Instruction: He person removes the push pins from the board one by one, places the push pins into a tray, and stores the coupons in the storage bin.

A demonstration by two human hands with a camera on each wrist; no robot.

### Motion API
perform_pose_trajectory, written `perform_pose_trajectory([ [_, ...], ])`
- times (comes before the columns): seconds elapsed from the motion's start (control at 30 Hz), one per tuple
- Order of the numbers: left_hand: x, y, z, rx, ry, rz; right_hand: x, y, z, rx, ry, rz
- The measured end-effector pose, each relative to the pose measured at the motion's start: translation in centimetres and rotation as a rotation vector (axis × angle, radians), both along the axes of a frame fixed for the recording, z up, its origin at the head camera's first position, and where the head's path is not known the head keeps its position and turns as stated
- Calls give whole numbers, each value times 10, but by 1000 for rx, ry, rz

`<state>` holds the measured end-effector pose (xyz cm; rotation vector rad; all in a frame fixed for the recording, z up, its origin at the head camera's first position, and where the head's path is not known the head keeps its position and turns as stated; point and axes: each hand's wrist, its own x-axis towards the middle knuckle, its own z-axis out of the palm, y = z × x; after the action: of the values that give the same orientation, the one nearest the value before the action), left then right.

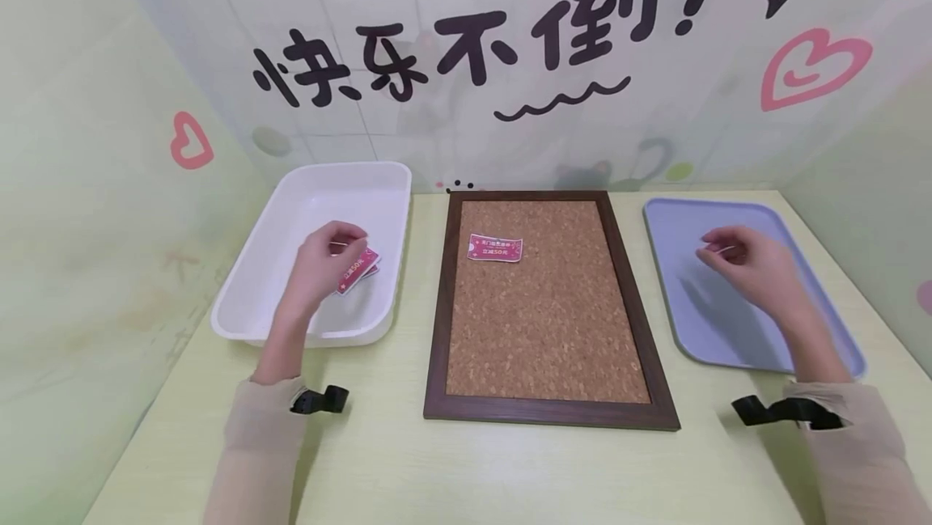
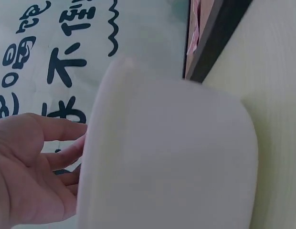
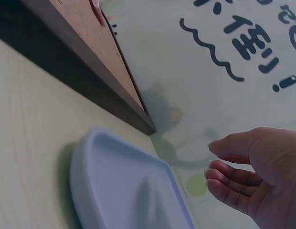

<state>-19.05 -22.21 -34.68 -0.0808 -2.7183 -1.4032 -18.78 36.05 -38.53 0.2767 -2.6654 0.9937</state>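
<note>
Over the white tub my left hand [image 1: 324, 262] hovers, fingers loosely bent, beside a pink printed coupon [image 1: 358, 270]. Another coupon shows beneath that one, and the hand covers part of them. In the left wrist view the tub wall [image 2: 172, 152] hides the fingertips. My right hand [image 1: 750, 262] hangs above the blue tray [image 1: 699, 339], casting a shadow on it. Its thumb and fingers are bent and stand slightly apart in the right wrist view, with nothing visible between them. One more pink coupon [image 1: 496, 248] lies on the upper left of the cork board [image 1: 546, 323].
The cork board's dark wooden frame [image 1: 553, 412] stands between the white tub [image 1: 233, 323] and the blue tray. All three are on a pale wooden table [image 1: 510, 476]. A printed wall [image 1: 466, 145] rises behind them, with side walls at left and right.
</note>
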Motion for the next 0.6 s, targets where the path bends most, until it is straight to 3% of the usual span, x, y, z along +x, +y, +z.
perform_pose_trajectory([
  [0.27, -7, 51, 5, 47, 29, -111, -14, -63, 4, -3, -11, 149],
  [0.6, -23, 93, -6, 74, -63, -188, -30, -118, 6, 26, -75, 251],
])
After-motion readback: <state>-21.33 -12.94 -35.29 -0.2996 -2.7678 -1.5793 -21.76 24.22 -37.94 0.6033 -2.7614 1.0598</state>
